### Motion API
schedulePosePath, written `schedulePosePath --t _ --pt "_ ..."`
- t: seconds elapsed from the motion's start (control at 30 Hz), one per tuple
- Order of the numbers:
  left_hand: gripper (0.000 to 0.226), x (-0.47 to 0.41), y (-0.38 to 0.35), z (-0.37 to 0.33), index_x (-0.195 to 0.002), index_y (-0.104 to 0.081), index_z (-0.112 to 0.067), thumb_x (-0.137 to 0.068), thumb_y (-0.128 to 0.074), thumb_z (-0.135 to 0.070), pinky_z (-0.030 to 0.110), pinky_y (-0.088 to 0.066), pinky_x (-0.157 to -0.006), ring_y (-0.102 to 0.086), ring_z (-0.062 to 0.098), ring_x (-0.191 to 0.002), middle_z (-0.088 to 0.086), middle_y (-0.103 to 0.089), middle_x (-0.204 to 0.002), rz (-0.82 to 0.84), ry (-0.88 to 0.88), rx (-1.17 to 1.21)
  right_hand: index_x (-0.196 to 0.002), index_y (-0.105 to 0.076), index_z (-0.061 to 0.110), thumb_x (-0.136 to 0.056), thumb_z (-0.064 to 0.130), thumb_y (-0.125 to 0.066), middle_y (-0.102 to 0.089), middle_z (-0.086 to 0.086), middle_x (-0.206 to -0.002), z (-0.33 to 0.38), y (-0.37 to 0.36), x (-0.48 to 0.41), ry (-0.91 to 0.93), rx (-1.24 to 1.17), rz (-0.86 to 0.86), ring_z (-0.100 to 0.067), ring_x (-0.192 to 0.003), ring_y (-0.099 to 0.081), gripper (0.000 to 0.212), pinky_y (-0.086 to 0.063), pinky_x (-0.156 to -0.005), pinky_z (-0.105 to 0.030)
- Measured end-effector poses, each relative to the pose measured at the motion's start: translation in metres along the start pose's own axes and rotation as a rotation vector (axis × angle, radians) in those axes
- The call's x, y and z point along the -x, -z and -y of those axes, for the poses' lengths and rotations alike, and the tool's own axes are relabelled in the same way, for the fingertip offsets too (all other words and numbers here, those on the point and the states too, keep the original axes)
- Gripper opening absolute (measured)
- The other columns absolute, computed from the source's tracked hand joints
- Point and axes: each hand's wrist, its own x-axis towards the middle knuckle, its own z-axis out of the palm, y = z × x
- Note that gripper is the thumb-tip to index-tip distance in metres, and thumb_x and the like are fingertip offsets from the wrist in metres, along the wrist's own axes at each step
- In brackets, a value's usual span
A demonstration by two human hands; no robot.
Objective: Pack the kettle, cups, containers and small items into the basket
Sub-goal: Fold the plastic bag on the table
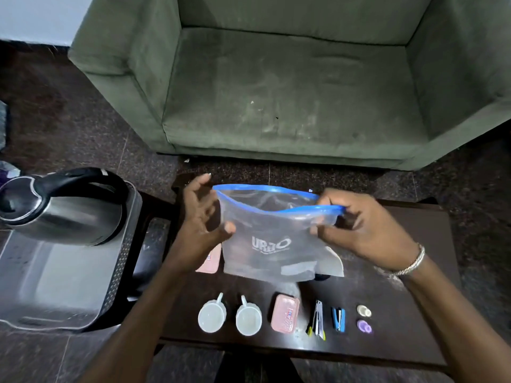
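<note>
I hold a clear zip bag [273, 239] with a blue rim above the dark table [414, 286]; its mouth gapes open. My left hand [203, 217] pinches its left side and my right hand [356, 225] grips its right top corner. Along the table's front edge lie two white cups [212, 316] [248, 317], a pink container [285, 313], a nail clipper [318, 319], a blue stapler [338, 319] and two small round items [364, 318]. A second pink container [210, 261] shows partly behind my left wrist. The steel kettle [60, 208] sits in the grey basket [119, 272] at left.
A green sofa [290, 87] stands just beyond the table. The basket rests on a dark stool or chair beside the table's left side. Dark stone floor surrounds everything.
</note>
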Motion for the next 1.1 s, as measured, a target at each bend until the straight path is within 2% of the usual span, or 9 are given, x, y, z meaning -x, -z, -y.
schedulePosePath --t 0.1,0.17,0.3,0.5,0.6,0.7,0.8,0.87,1.1 --pt "0.097 -0.012 -0.008 0.012 -0.146 -0.038 -0.025 -0.069 -0.095 -0.042 0.038 -0.059 -0.092 -0.069 0.024 -0.120 0.007 -0.069 -0.135 0.198 0.131 0.130 -0.079 -0.059 0.007 -0.080 0.002 -0.079 -0.054 -0.003 -0.071 -0.011 0.020 -0.013 -0.007 -0.124 -0.025 -0.013 -0.069 -0.051 0.020 -0.040 -0.062 -0.023" --pt "0.085 -0.015 -0.020 0.019 -0.145 -0.048 -0.021 -0.074 -0.094 -0.030 0.035 -0.057 -0.094 -0.067 0.024 -0.124 0.008 -0.068 -0.138 0.222 0.157 0.102 -0.090 -0.057 0.004 -0.081 -0.002 -0.074 -0.063 0.003 -0.076 -0.023 0.024 -0.018 -0.023 -0.318 -0.058 -0.013 -0.072 -0.061 0.021 -0.048 -0.068 -0.024" --pt "0.061 -0.016 -0.039 0.031 -0.137 -0.059 -0.016 -0.083 -0.083 -0.001 0.043 -0.058 -0.095 -0.070 0.030 -0.118 0.016 -0.071 -0.132 0.123 0.166 0.158 -0.141 -0.045 0.014 -0.078 0.005 -0.074 -0.075 -0.007 -0.109 -0.052 0.003 -0.013 -0.152 -0.749 -0.231 -0.021 -0.096 -0.072 0.070 -0.058 -0.089 -0.037" --pt "0.061 -0.016 -0.043 0.039 -0.136 -0.054 -0.012 -0.083 -0.079 0.004 0.059 -0.055 -0.100 -0.069 0.037 -0.116 0.023 -0.069 -0.128 0.036 0.190 0.116 -0.153 -0.025 0.042 -0.078 0.005 -0.081 -0.066 -0.018 -0.130 -0.084 -0.049 0.014 -0.213 -0.652 -0.355 -0.039 -0.116 -0.064 0.101 -0.054 -0.095 -0.051" --pt "0.079 -0.010 -0.041 0.040 -0.145 -0.044 -0.025 -0.083 -0.080 0.007 0.038 -0.060 -0.092 -0.068 0.031 -0.123 0.008 -0.070 -0.133 0.032 0.156 0.053 -0.152 -0.025 0.048 -0.081 0.005 -0.080 -0.070 -0.020 -0.122 -0.085 -0.054 0.024 -0.206 -0.577 -0.428 -0.035 -0.109 -0.069 0.099 -0.058 -0.088 -0.044" --pt "0.106 -0.005 -0.039 0.038 -0.157 -0.025 -0.043 -0.080 -0.086 -0.002 0.039 -0.058 -0.096 -0.066 0.025 -0.129 0.003 -0.068 -0.139 0.009 0.141 0.038 -0.151 -0.035 0.038 -0.083 -0.005 -0.074 -0.070 -0.018 -0.122 -0.084 -0.055 0.026 -0.190 -0.559 -0.441 -0.027 -0.108 -0.070 0.089 -0.058 -0.088 -0.035" --pt "0.078 -0.006 -0.038 0.038 -0.143 -0.052 -0.035 -0.079 -0.085 -0.006 0.042 -0.055 -0.099 -0.068 0.020 -0.123 0.000 -0.068 -0.136 -0.009 0.052 -0.115 -0.131 -0.064 0.029 -0.080 -0.002 -0.077 -0.071 -0.008 -0.122 -0.082 -0.054 0.028 -0.183 -0.452 -0.471 -0.009 -0.099 -0.065 0.061 -0.053 -0.086 -0.024" --pt "0.053 -0.005 -0.038 0.037 -0.125 -0.068 -0.034 -0.080 -0.084 -0.012 0.036 -0.054 -0.094 -0.072 0.012 -0.109 -0.006 -0.074 -0.123 -0.021 0.028 -0.241 -0.120 -0.072 0.029 -0.080 -0.001 -0.078 -0.066 -0.029 -0.110 -0.082 -0.053 0.029 -0.218 -0.399 -0.487 -0.017 -0.091 -0.057 0.050 -0.050 -0.083 -0.034" --pt "0.047 0.000 -0.039 0.043 -0.122 -0.070 -0.033 -0.082 -0.085 -0.013 0.028 -0.055 -0.082 -0.071 0.006 -0.082 -0.003 -0.080 -0.096 -0.150 0.056 -0.333 -0.112 -0.073 0.028 -0.084 -0.004 -0.074 -0.074 -0.018 -0.097 -0.081 -0.057 0.030 -0.315 -0.272 -0.545 -0.016 -0.079 -0.060 0.043 -0.056 -0.081 -0.042"
